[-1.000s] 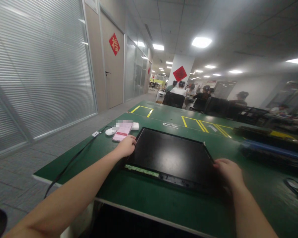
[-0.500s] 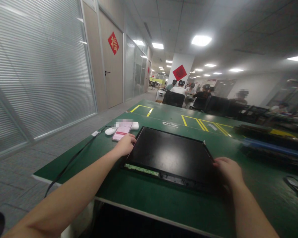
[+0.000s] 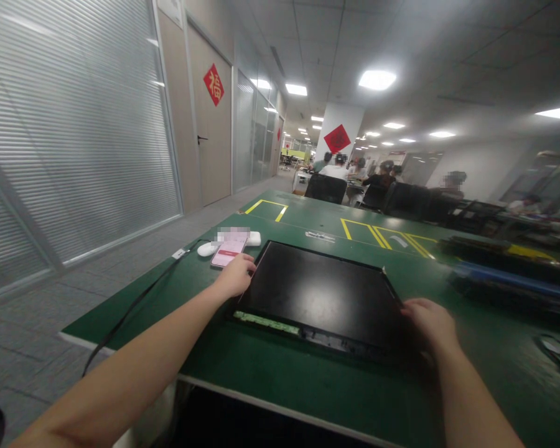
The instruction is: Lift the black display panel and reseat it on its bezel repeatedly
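"What's in your grip?"

"A bare LCD panel (image 3: 324, 289), face up between my hands, low at the green table (image 3: 303, 379). My left hand (image 3: 236, 277) pinches its left edge, my right hand (image 3: 432, 320) its right; my thumbs are hard to make out."

"How does it look?"

"Matte black, with a pale glare mid-screen. Along the edge nearest me, a green circuit board strip (image 3: 267, 322) runs on my left hand's side — dark trim on the other. A smartphone (image 3: 228, 251) lies just beyond my left fingers."

"Any change from a second ago?"

"None I can see — same panel position, same hold on both edges."
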A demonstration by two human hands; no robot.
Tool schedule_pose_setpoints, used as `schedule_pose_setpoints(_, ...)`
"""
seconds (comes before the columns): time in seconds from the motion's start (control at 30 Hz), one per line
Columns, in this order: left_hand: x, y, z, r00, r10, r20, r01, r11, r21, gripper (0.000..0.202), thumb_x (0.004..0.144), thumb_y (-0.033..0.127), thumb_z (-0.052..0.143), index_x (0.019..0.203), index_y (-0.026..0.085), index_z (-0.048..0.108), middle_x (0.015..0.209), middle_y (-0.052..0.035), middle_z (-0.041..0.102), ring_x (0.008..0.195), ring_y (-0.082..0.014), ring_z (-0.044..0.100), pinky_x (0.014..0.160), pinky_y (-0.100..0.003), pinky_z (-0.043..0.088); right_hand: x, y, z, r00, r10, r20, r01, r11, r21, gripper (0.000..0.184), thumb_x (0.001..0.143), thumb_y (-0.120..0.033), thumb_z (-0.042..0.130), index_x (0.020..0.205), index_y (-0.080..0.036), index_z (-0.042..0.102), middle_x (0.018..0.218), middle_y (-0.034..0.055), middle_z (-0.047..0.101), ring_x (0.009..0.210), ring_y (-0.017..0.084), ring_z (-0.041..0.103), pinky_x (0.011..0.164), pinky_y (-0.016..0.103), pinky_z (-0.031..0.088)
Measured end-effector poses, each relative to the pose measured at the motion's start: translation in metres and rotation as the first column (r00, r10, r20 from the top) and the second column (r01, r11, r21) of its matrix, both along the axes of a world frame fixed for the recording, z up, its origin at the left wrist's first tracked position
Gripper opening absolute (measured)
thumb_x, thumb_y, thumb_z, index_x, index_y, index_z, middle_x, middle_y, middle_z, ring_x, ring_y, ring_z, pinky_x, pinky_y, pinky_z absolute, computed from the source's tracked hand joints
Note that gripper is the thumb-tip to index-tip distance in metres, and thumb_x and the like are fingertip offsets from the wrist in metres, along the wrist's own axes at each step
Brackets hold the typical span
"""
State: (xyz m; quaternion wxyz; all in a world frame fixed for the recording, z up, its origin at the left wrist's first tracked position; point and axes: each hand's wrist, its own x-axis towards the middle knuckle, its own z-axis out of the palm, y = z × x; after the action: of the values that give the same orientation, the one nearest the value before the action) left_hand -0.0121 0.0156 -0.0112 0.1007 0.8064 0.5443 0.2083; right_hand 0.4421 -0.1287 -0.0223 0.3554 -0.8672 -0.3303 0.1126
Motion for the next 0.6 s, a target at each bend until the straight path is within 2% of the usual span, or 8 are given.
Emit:
schedule_pose_setpoints(0.13,0.001,-0.001,-0.002,0.998,-0.015,0.056,0.015,1.0,-0.008,0.033,0.068,0.004,0.051,0.085,0.018,0.076,0.119,-0.0102,0.063,0.113,-0.0258,0.061,0.102,-0.033,0.046,-0.004,-0.001,0.004,1.0,0.007,-0.011,-0.007,1.0,-0.006,0.026,0.065,-0.032,0.055,0.081,-0.022,0.073,0.08,0.0068,0.075,0.08,0.026,0.065,0.065,0.033,0.044)
schedule_pose_setpoints(0.27,0.003,-0.005,-0.002,0.977,-0.139,0.162,0.137,0.99,0.026,0.04,0.068,0.006,0.051,0.098,0.021,0.073,0.117,-0.0076,0.062,0.113,-0.0235,0.059,0.102,-0.035,0.045,-0.012,-0.004,0.01,0.999,0.02,0.032,-0.018,0.999,-0.04,0.025,0.067,-0.029,0.052,0.081,-0.022,0.072,0.079,0.0057,0.074,0.082,0.025,0.065,0.068,0.033,0.043)
schedule_pose_setpoints(0.4,0.0,-0.009,0.002,0.976,-0.198,0.089,0.197,0.98,0.018,0.035,0.07,0.022,0.063,0.104,0.02,0.071,0.122,-0.0108,0.058,0.115,-0.0289,0.057,0.104,-0.04,0.043,-0.018,-0.005,0.012,0.995,0.042,0.086,-0.037,0.997,-0.064,0.026,0.069,-0.027,0.05,0.083,-0.022,0.071,0.081,0.0043,0.074,0.086,0.024,0.064,0.07,0.032,0.042)
schedule_pose_setpoints(0.5,-0.005,-0.011,0.009,0.958,-0.287,0.02,0.288,0.958,-0.013,0.045,0.07,0.035,0.07,0.112,0.02,0.068,0.127,-0.0121,0.055,0.119,-0.0316,0.053,0.104,-0.043,0.042,-0.017,-0.005,0.01,0.992,0.063,0.11,-0.056,0.996,-0.067,0.027,0.07,-0.027,0.048,0.086,-0.022,0.07,0.082,0.0039,0.074,0.088,0.023,0.064,0.07,0.031,0.043)
schedule_pose_setpoints(0.6,-0.01,-0.013,0.016,0.925,-0.38,-0.012,0.379,0.925,-0.028,0.052,0.069,0.04,0.073,0.117,0.021,0.066,0.134,-0.0127,0.051,0.124,-0.0323,0.049,0.106,-0.044,0.039,-0.015,-0.005,0.007,0.982,0.087,0.169,-0.075,0.994,-0.076,0.029,0.071,-0.028,0.048,0.088,-0.023,0.071,0.085,0.0041,0.074,0.087,0.024,0.064,0.069,0.032,0.043)
